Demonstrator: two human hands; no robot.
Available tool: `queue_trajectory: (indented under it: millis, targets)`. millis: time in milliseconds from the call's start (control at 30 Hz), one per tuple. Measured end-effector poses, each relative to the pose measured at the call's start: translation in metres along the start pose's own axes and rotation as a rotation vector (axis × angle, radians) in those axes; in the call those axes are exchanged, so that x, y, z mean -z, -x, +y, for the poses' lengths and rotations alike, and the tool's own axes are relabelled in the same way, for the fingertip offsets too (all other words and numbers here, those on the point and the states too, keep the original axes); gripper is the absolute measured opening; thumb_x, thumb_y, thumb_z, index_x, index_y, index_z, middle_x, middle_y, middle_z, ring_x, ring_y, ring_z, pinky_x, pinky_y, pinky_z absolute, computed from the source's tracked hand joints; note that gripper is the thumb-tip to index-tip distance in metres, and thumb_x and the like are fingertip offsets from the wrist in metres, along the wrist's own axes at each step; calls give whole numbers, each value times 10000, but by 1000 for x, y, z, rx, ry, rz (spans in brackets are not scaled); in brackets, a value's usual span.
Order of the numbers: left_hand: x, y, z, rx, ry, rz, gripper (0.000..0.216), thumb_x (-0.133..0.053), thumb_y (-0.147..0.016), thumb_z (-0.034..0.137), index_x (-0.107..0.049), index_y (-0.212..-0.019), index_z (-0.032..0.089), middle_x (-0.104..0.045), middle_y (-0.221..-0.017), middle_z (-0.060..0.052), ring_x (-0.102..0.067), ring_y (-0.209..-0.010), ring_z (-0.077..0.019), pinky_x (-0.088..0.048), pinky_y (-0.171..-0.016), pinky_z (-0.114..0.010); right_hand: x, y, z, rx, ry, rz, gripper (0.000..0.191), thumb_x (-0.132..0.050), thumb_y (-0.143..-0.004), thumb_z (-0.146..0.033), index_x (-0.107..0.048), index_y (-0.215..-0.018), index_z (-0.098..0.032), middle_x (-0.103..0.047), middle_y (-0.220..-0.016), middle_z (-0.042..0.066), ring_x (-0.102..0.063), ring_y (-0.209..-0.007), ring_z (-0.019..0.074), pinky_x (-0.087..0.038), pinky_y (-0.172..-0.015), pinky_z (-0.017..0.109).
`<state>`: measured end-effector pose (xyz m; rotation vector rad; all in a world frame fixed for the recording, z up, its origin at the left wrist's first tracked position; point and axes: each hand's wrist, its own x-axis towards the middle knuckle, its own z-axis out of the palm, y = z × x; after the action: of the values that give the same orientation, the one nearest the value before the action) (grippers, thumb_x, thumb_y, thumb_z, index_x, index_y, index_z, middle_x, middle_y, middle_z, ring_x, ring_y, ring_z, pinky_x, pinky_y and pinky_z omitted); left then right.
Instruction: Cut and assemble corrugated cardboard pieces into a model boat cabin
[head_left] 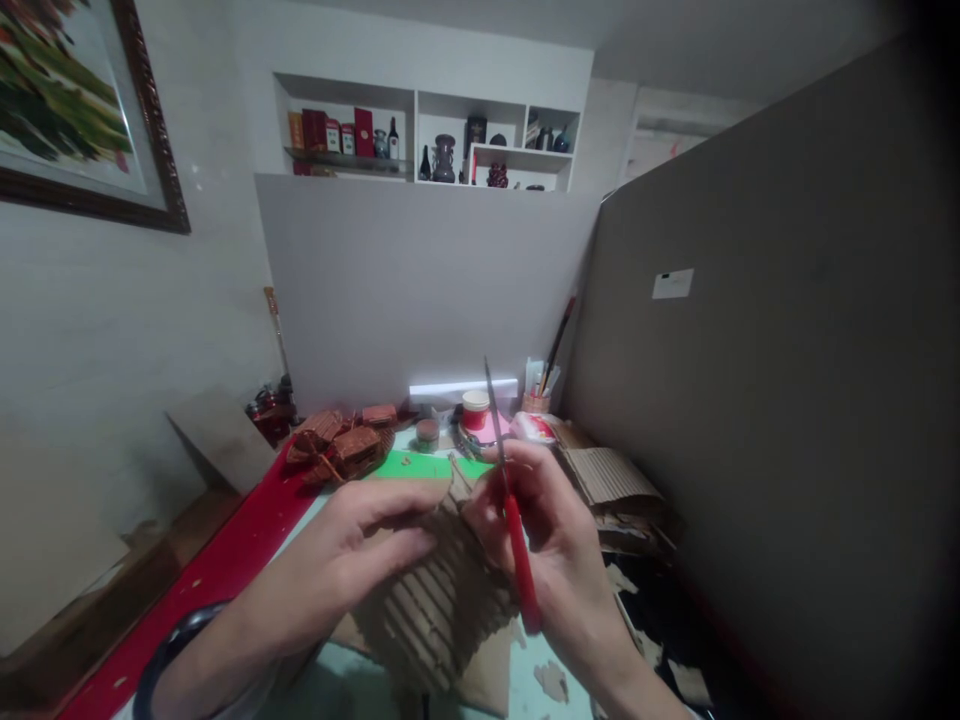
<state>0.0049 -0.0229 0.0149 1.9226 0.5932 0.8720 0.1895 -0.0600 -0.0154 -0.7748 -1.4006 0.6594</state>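
My left hand (352, 560) presses its fingers closed on a piece of ribbed corrugated cardboard (442, 610), holding it above the table. My right hand (547, 540) grips a thin tool with a red handle and a narrow metal blade (517, 540), the blade pointing up and away from me. The fingertips of both hands meet at the upper edge of the cardboard. A dark bangle (169, 650) sits on my left wrist.
A green cutting mat (420, 465) lies behind the hands. A brown cardboard model (341, 445) stands at the back left, with small pots (474, 408) and a brush holder (536, 400) beside it. Corrugated sheets (607, 475) pile up right. Grey partitions (750, 330) close in.
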Motion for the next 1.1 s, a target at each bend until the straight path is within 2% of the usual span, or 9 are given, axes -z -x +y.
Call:
queue_trajectory:
  millis: [133,233,367,467,633,733,833,967,1100]
  targets:
    - [0,-1,-2,5,-30,20,264,-666,-898,233,-788,-1055,406,-795,-1043,66,-698,-993,-177,-476,-864,-213,1,1,3,37,102,0,294,-681,-845,-159,-551,-1077,-282,-585,-809,-55,-551,-666,109,-472,-589,206]
    - [0,-2,-4,29,-55,26,255,-666,-902,251,-783,-1068,405,-794,-1044,65,-700,-975,-174,-474,-858,-217,1,1,2,50,162,-6,329,-659,-823,-107,-547,-1085,-272,-585,-820,-52,-560,-681,113,-478,-613,217]
    - [1,-5,-8,61,-53,38,303,-663,-898,246,-758,-1138,404,-786,-1118,51,-683,-1057,-203,-468,-905,-241,2,-6,2,-76,4,-4,280,-713,-808,-185,-542,-1024,-236,-598,-766,-50,-564,-648,112,-465,-574,207]
    - [2,-6,-9,58,-50,15,319,-675,-878,217,-767,-1114,411,-792,-1102,55,-685,-1036,-193,-461,-908,-239,11,-18,8,-149,-50,65,335,-787,-749,-262,-553,-986,-225,-593,-690,-63,-541,-582,111,-444,-522,208]
    - [3,-5,-4,126,-50,-23,296,-676,-877,259,-768,-1123,394,-799,-1078,25,-703,-971,-205,-488,-863,-271,38,-39,28,-118,10,194,407,-829,-700,-301,-582,-1014,-222,-671,-832,-15,-622,-752,159,-501,-730,292]
    - [2,-4,-4,134,-61,9,246,-689,-864,274,-795,-1073,351,-806,-1012,6,-709,-925,-206,-501,-816,-267,46,-44,30,-88,59,211,353,-809,-736,-290,-612,-1019,-216,-711,-921,33,-655,-845,199,-497,-815,346]
    - [1,-6,-8,151,-69,42,207,-689,-858,271,-809,-1024,304,-802,-971,-8,-706,-888,-203,-504,-776,-262,43,-40,21,-77,47,145,361,-809,-740,-263,-610,-1039,-226,-717,-927,28,-676,-863,200,-521,-828,341]
    - [-4,-10,-10,130,-82,80,164,-702,-845,277,-815,-963,273,-787,-910,-17,-696,-876,-218,-493,-766,-273,27,-23,5,-96,-36,-74,334,-781,-783,-235,-591,-1058,-253,-698,-913,-2,-681,-848,173,-551,-775,290]
    - [-9,-12,-9,109,-67,56,161,-690,-858,328,-811,-888,227,-780,-881,-40,-689,-845,-234,-491,-762,-294,14,-7,1,10,133,-132,377,-675,-808,-75,-566,-1109,-273,-631,-934,-22,-631,-848,155,-519,-776,288]
